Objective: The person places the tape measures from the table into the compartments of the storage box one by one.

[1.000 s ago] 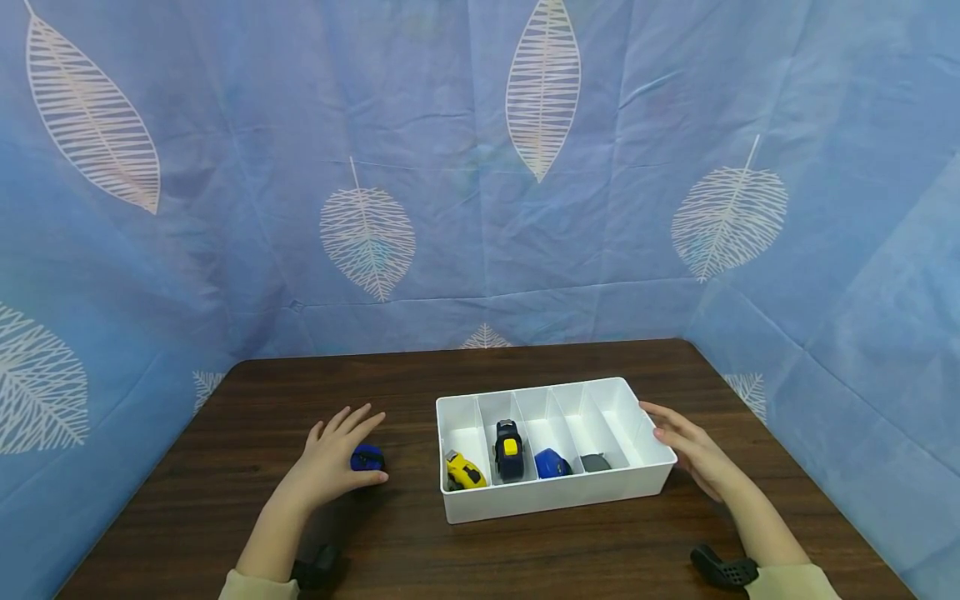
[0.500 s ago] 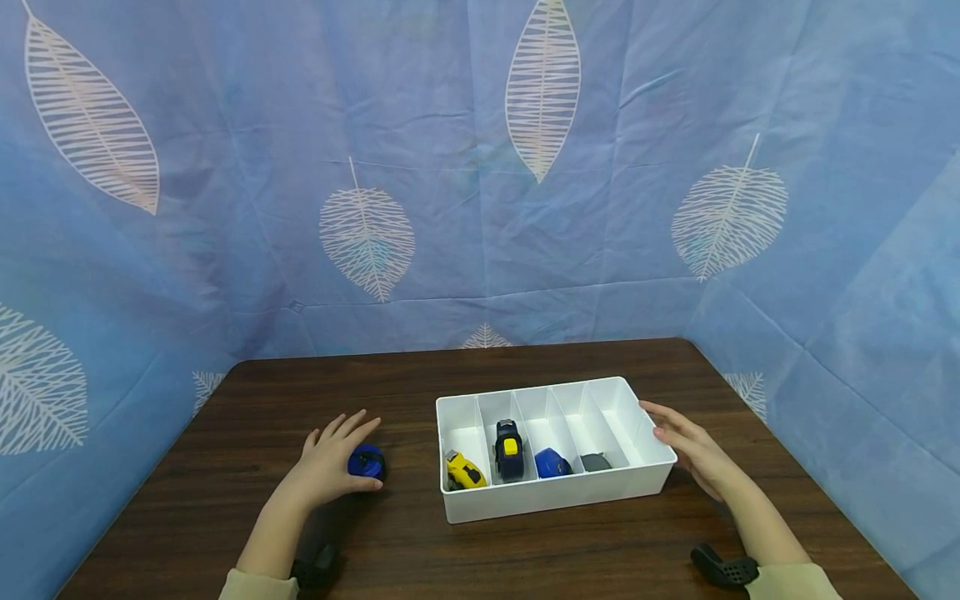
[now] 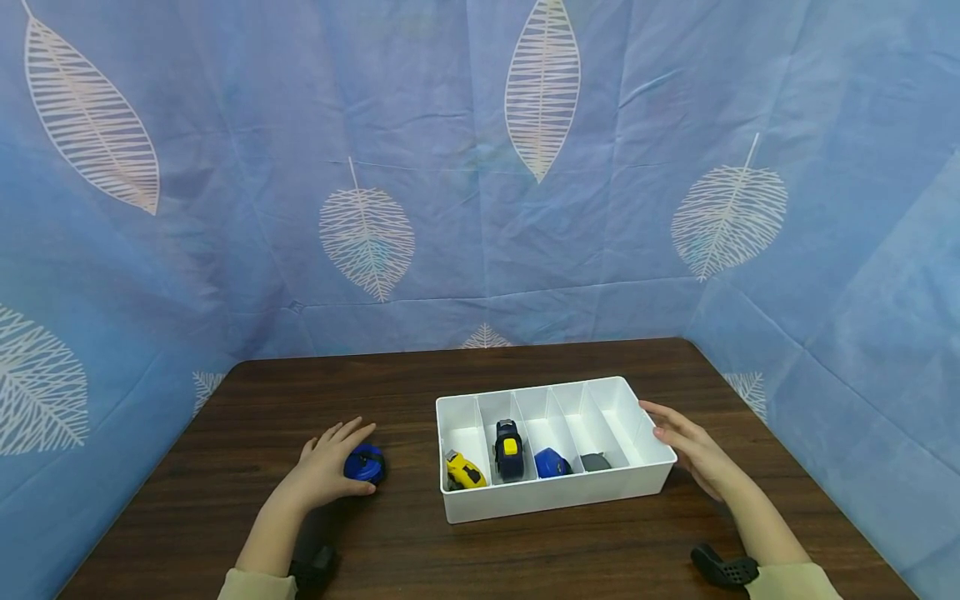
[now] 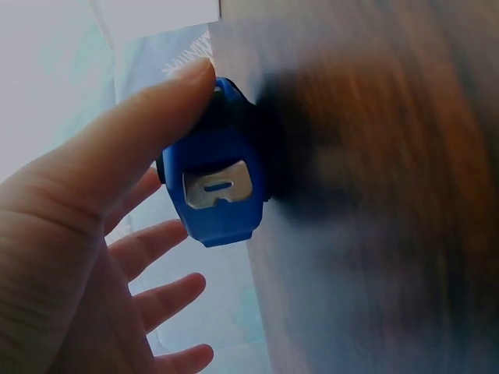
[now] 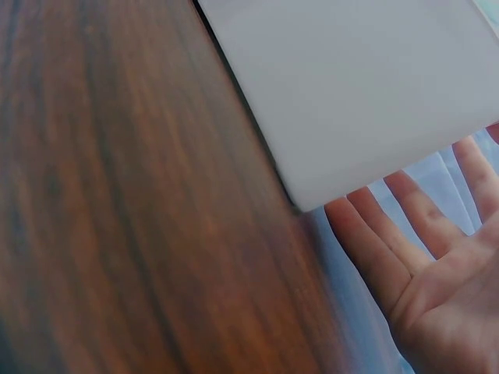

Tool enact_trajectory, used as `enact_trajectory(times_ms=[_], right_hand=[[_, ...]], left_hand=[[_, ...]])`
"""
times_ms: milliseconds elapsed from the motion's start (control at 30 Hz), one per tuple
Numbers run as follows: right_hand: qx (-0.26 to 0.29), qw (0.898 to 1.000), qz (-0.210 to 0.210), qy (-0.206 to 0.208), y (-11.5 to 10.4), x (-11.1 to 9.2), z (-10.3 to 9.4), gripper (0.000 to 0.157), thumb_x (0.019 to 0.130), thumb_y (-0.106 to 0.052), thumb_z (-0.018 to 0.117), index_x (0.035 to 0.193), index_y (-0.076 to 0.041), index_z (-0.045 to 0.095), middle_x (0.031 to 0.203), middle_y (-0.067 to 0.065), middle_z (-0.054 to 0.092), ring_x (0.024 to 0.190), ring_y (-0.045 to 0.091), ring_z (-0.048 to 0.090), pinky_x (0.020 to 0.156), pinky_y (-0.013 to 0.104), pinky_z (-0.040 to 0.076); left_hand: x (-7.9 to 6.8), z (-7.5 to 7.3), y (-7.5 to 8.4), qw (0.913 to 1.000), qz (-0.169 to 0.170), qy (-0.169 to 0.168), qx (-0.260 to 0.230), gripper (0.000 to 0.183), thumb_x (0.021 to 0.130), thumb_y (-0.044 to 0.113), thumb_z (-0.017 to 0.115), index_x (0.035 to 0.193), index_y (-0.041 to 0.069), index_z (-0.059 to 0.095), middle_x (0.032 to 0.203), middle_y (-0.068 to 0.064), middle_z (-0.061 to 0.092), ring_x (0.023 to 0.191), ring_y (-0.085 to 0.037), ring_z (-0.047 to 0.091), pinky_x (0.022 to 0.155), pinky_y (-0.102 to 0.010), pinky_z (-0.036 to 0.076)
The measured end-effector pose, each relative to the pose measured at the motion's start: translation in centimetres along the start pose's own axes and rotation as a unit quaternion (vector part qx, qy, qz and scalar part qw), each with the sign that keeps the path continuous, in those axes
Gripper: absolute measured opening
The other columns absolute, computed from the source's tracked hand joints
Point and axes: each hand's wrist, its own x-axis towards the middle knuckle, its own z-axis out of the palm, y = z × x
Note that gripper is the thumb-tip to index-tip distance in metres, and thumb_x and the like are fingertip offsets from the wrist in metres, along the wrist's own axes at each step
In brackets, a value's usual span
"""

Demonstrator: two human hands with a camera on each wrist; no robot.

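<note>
A blue tape measure (image 3: 365, 464) stands on the table left of the tray. My left hand (image 3: 321, 468) is around its left side, thumb at its near side and fingers spread beyond it. In the left wrist view, the silver end hook (image 4: 218, 185) of the tape measure faces the camera. The thumb overlaps its upper end, and the other fingers extend behind it, loosely straight. My right hand (image 3: 693, 450) rests its fingertips by the right end of a white divided tray (image 3: 555, 493), fingers extended; the right wrist view shows them at the tray's wall (image 5: 351, 93).
Inside the tray are a yellow tape measure (image 3: 465, 472), a black one with a yellow button (image 3: 509, 450), a blue one (image 3: 552, 463) and a grey item (image 3: 596, 462), in separate compartments. The dark wooden table (image 3: 555, 550) ends at a blue leaf-patterned cloth (image 3: 450, 208).
My left hand has shifted slightly left and toward me, uncovering more of the blue tape measure, which stays nearly in place. The right hand and tray have not moved.
</note>
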Motion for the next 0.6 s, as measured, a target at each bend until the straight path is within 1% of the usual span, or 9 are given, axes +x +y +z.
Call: enact_trajectory(times_ms=[267,400,600], right_hand=[[-0.002,1.0,0.001,-0.004,-0.06,-0.06,0.01,0.053,0.102,-0.02,0.044,0.15,-0.005,0.028,0.142,0.03,0.029,0.108,0.012,0.052,0.084,0.044,0.046],[-0.005,1.0,0.002,-0.001,-0.05,-0.07,0.02,0.053,0.101,-0.02,0.044,0.149,-0.005,0.028,0.142,0.028,0.029,0.109,0.011,0.051,0.085,0.045,0.045],[-0.006,1.0,0.001,0.002,0.08,-0.04,-0.02,0.052,0.101,-0.02,0.045,0.149,-0.005,0.029,0.141,0.026,0.031,0.108,0.009,0.052,0.085,0.044,0.045]], left_hand=[[0.0,0.21,-0.36,0.9996,-0.011,-0.015,-0.019,0.092,0.071,0.033,0.085,0.146,0.007,0.039,0.15,-0.021,0.031,0.132,-0.049,0.028,0.097,-0.075,0.013],[-0.06,0.2,-0.33,0.9995,-0.012,-0.022,-0.02,0.087,0.071,0.032,0.085,0.143,0.005,0.044,0.148,-0.021,0.034,0.132,-0.048,0.029,0.096,-0.075,0.015],[-0.07,0.25,-0.43,0.999,-0.017,-0.031,-0.028,0.082,0.071,0.032,0.085,0.14,0.005,0.049,0.147,-0.019,0.037,0.132,-0.047,0.031,0.096,-0.075,0.017]])
